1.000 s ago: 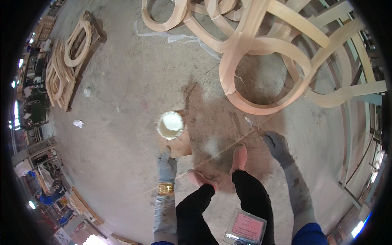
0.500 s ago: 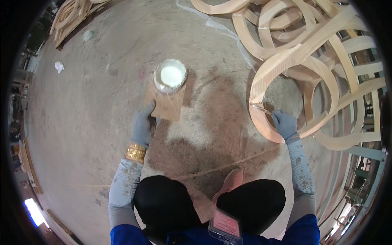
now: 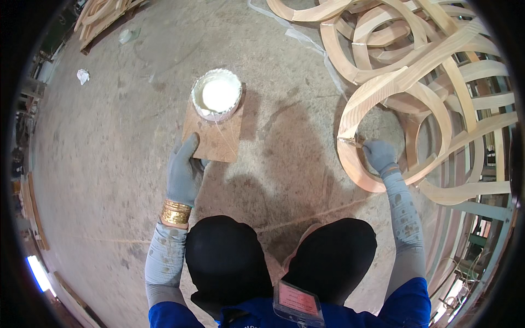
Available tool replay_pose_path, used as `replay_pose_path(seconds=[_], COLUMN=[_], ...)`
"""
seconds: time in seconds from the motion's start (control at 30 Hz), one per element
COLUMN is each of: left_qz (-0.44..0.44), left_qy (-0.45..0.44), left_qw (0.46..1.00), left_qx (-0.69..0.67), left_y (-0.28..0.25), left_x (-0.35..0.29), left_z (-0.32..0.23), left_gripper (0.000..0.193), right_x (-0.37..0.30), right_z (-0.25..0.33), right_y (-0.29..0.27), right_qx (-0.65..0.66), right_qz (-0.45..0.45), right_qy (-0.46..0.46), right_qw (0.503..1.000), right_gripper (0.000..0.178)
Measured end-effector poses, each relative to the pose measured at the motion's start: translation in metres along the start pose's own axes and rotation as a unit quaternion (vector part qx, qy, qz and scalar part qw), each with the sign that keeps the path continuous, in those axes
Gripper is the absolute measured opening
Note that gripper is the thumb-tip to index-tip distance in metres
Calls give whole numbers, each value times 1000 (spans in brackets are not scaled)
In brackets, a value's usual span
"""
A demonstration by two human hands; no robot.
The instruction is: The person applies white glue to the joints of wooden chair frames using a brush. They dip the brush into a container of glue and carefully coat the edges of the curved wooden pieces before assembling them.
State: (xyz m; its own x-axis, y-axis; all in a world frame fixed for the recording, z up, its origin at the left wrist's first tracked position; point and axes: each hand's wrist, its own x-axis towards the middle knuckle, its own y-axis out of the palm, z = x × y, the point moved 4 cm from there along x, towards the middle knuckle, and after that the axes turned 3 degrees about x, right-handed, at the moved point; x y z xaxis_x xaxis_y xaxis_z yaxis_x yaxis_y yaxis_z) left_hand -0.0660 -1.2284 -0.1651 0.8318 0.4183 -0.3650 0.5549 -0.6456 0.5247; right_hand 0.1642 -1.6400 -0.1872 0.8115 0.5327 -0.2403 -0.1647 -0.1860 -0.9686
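My left hand point(image 3: 184, 176), in a grey glove, grips a flat brown board point(image 3: 215, 143) by its near edge, thumb on top. On the board's far part sits a round tub point(image 3: 198, 109) of white paste or liquid, its rim crusted white. To the right, my gloved right hand point(image 3: 381, 154) is closed on a thin, narrow tool point(image 3: 351, 141); whether it is a brush or a blade I cannot tell. The tool's tip meets a joint line on the left side of a pale wooden ring frame point(image 3: 351, 162). My right fist lies inside that ring's opening.
Several curved wooden frames point(image 3: 365, 46) lie heaped at the far right, with a grey metal rail point(image 3: 486, 209) beside them. More wooden pieces point(image 3: 104, 19) are stacked at the far left. A crumpled white scrap point(image 3: 83, 76) lies on the concrete floor point(image 3: 120, 142). My knees are at the near side.
The board and tub in my left hand have shifted slightly left, and the tub looks larger. My right hand stays by the ring's joint, with the tool angled a little differently. My view has shifted slightly.
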Motion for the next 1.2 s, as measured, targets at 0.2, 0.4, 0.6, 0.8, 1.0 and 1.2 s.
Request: replay_pose_path(seconds=[0.2, 0.4, 0.6, 0.8, 1.0, 1.2], left_qz=[-11, -20, 8, -9, 2, -24], left_qy=[-1, -10, -10, -18, -7, -11], left_qw=[1000, 999, 1000, 999, 999, 999], left_qx=[-8, -36, -17, -26, -33, -39], left_y=[-6, -4, -2, -13, -13, -14], left_x=[-2, 0, 1, 3, 3, 0], left_z=[3, 8, 9, 10, 10, 9], left_gripper=[39, 39, 39, 39, 39, 38], right_x=[11, 21, 22, 16, 6, 3], right_z=[0, -3, -8, -6, 6, 18], right_y=[4, 8, 8, -3, -8, -9], right_qx=[11, -46, -62, -50, -69, -103], right_qz=[-44, -25, -14, 15, 26, 17], right_qy=[-28, -37, 5, -6, -60, -67], right_qw=[999, 998, 998, 999, 996, 992], right_gripper=[15, 14, 15, 16, 24, 35])
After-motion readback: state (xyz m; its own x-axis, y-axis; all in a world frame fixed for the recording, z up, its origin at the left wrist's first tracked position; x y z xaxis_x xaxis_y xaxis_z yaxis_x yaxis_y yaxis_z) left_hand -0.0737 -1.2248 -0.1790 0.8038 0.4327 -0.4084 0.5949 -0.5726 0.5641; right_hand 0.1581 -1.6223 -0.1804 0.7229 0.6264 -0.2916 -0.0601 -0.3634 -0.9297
